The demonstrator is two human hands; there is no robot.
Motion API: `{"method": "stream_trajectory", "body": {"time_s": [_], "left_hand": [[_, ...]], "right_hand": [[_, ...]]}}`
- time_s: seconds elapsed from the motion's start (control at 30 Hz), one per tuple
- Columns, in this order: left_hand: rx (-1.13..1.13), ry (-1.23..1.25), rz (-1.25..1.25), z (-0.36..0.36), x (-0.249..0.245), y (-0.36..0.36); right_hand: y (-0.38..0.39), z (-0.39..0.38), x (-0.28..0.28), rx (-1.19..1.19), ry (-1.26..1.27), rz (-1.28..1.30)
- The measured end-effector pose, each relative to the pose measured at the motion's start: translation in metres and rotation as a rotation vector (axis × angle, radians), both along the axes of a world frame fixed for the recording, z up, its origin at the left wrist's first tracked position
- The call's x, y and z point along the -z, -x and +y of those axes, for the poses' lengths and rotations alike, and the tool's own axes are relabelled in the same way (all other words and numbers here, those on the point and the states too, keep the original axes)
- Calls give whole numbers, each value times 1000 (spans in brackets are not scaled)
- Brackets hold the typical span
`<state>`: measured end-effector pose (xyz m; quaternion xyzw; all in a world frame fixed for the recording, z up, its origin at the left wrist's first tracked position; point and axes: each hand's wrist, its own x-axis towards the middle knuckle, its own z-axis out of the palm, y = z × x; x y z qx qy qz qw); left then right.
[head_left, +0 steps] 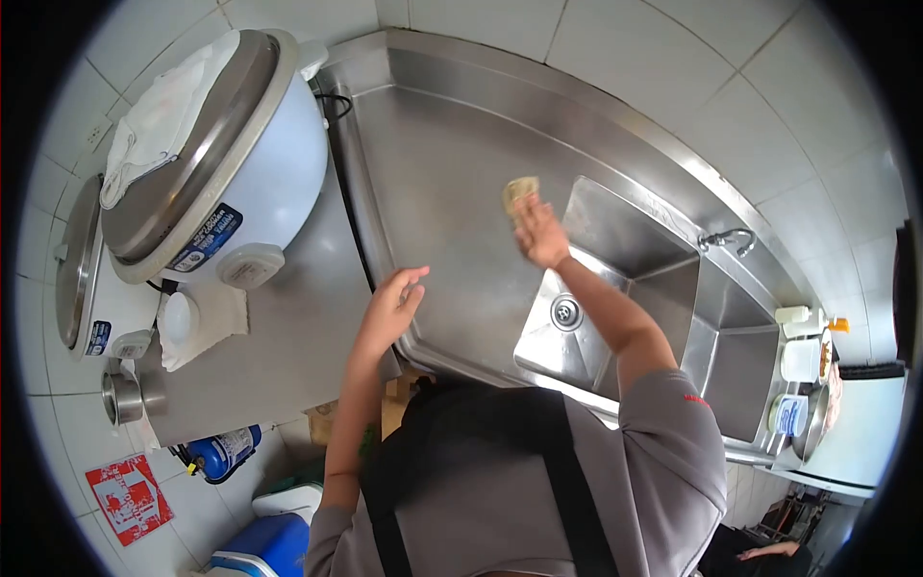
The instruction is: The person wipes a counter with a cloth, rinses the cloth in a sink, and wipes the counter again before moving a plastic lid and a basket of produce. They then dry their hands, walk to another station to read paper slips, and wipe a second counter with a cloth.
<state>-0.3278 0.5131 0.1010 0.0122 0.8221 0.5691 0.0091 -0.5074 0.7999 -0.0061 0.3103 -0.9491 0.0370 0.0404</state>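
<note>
White tiled walls (673,48), steel counter (433,144)

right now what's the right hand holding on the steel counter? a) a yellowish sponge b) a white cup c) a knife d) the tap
a: the right hand grips a yellowish sponge against the steel counter beside the sink basin.

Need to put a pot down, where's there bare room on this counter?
The steel drainboard is bare between the rice cooker and the sink, apart from the right hand with its sponge. The side table is crowded at its left.
</note>
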Motion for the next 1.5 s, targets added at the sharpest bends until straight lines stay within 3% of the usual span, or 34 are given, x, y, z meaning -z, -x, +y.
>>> {"method": "stream_trajectory", "body": {"time_s": [0.2, 0.37, 0.4, 0.47, 0.53, 0.6, 0.67, 0.7, 0.73, 0.8, 0.87, 0.93, 1.0, 1.07, 1.1, 1.13, 1.2, 1.27, 1.33, 1.4, 1.43, 1.5], "left_hand": [[102, -10, -86, 41, 13, 4], [175, 70, -101, 86, 12, -4], [198, 76, -95, 95, 12, -6], [240, 112, -121, 113, 13, -10], [290, 94, -164, 133, 9, -14], [410, 22, -220, 153, 16, -18], [519, -82, -216, 174, 41, -23], [487, -75, -222, 190, 32, -29], [458, -57, -55, 204, 31, -33], [387, 70, -50, 215, 9, -36], [179, 99, -178, 216, -1, -31], [79, 197, -109, 208, -15, -36], [-1, 311, -54, 204, -24, -44], [-112, 289, 186, 208, -28, -51], [-145, 105, 238, 210, -30, -53], [-180, -78, 296, 213, -31, -52], [-147, -101, 325, 207, -17, -40], [-178, -319, 139, 195, -35, -54], [-254, -784, 56, 185, -49, -69], [-302, -1046, 125, 174, -59, -82], [-326, -1084, 126, 169, -64, -93], [-399, -1008, 147, 162, -79, -116]], "right_hand": [[-153, -52, -17, -459, 133, -278], [-196, 3, -19, -682, 387, -401], [-203, 21, -23, -662, 392, -389], [-217, 66, -32, -572, 434, -653], [-225, 111, -29, -457, 293, -683], [-223, 131, -115, -201, 99, -932], [-202, 152, -78, 36, 512, -1002], [-194, 153, -93, -61, 589, -900], [-191, 150, -117, -160, 669, -812], [-188, 141, -140, -297, 640, -380], [-180, 134, -167, -231, 586, -107], [-168, 130, -188, -177, 771, -347], [-151, 119, -183, -258, 948, -425], [-166, 95, -217, -242, 951, -605], [-164, 82, -219, -310, 1028, -681], [-158, 74, -222, -389, 949, -650], [-143, 49, -211, -327, 1087, -573], [-142, 27, -211, -508, 1014, 203], [-139, 24, -186, -334, 1043, 61], [-142, 19, -162, -163, 1038, -723], [-159, 7, -166, -192, 1029, -743], [-192, -6, -172, -244, 1152, -1260]]}}
